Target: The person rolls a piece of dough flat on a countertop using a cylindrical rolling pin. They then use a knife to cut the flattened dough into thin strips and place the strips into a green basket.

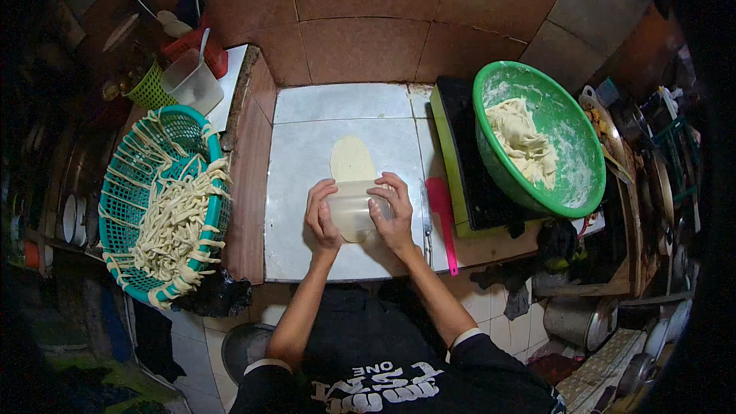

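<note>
A flattened oval of dough point(351, 158) lies on the white tiled counter point(299, 155). Across its near part rests a clear, smooth cylindrical object point(352, 207), perhaps a bottle or jar. My left hand point(323, 215) grips its left end and my right hand point(394, 210) its right end, fingers curled over the top. To the right lie a pink plastic spatula point(443, 213) and a thin metal utensil point(426, 224). A green basin point(595, 172) holds a lump of dough point(523, 141). Thin dough strips point(172, 224) fill a teal woven basket point(109, 201), some draped over its rim.
Under the green basin stands a black-topped stove-like appliance point(454, 155) with yellow-green sides. A raised brown ledge point(247, 207) borders the counter on the left. Behind the basket are a clear plastic container point(192, 83) and a light-green basket point(150, 89). A tiled wall point(368, 46) closes the back.
</note>
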Motion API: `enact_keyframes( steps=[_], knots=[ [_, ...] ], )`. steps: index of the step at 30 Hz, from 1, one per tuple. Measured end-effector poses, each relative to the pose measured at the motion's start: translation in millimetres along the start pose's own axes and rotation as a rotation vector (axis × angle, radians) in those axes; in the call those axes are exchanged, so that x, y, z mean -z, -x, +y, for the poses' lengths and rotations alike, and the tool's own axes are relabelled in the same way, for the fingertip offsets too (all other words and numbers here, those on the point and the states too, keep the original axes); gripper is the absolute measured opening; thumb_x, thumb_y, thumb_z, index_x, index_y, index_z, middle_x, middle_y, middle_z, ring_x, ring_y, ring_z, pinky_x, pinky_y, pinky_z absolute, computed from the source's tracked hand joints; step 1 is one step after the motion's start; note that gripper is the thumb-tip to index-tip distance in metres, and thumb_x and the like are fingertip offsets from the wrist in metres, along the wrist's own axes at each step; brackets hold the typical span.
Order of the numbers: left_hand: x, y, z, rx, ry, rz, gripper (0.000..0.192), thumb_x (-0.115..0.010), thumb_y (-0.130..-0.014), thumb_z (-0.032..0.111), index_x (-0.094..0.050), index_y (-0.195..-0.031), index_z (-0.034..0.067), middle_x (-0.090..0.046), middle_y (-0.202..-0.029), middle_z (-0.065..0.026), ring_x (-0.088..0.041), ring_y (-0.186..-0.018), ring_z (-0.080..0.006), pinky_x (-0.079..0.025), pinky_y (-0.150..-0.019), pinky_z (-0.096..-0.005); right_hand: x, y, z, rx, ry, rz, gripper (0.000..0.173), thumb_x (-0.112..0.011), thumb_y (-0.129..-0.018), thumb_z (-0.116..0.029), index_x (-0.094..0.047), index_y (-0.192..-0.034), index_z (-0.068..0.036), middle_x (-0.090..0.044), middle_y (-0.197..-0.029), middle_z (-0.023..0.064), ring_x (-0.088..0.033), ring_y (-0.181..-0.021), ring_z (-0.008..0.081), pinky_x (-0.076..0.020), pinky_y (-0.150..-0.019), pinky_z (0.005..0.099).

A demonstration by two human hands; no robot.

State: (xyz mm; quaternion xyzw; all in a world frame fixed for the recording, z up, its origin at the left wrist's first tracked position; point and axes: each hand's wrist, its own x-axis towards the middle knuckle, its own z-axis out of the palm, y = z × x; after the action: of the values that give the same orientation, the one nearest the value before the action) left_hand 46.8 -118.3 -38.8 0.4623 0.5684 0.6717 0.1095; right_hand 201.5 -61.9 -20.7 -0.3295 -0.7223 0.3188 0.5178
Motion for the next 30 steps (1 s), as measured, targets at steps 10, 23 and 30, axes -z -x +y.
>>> enact_keyframes(
  steps=[10, 23, 30],
  knots=[
    [-11, -28, -2, 0.278, -0.112, -0.059, 0.048, -0.032, -0.111, 0.03, -0.068, -0.113, 0.0, -0.072, -0.12, -0.0165, -0.067, -0.115, -0.0335, -0.049, -0.104, -0.0398, -12, -35, 11, -0.119, 0.116, -0.009, 0.017, -0.071, -0.086, -0.005, -0.071, -0.102, -0.003, -0.063, -0.11, 0.0158, -0.06, -0.11, 0.0344, -0.0499, -0.098, 0.0442],
    [-25, -103, -17, 0.573, -0.321, -0.136, 0.057, -0.031, -0.111, 0.041, -0.074, -0.104, 0.004, -0.075, -0.106, -0.0182, -0.069, -0.102, -0.0398, -0.051, -0.093, -0.0466, -39, -121, 54, -0.294, 0.372, -0.086, 0.027, -0.069, -0.084, -0.02, -0.07, -0.084, 0.006, -0.067, -0.084, 0.0262, -0.066, -0.08, 0.0421, -0.0537, -0.077, 0.0488],
    [-24, -109, -17, 0.563, -0.265, -0.139, 0.056, -0.039, -0.114, 0.039, -0.072, -0.1, -0.004, -0.075, -0.097, -0.0208, -0.07, -0.096, -0.0356, -0.052, -0.092, -0.0443, -36, -123, 52, -0.219, 0.338, -0.099, 0.022, -0.069, -0.085, -0.016, -0.073, -0.087, 0.005, -0.069, -0.087, 0.0276, -0.069, -0.082, 0.0425, -0.0553, -0.079, 0.0465]
  ],
)
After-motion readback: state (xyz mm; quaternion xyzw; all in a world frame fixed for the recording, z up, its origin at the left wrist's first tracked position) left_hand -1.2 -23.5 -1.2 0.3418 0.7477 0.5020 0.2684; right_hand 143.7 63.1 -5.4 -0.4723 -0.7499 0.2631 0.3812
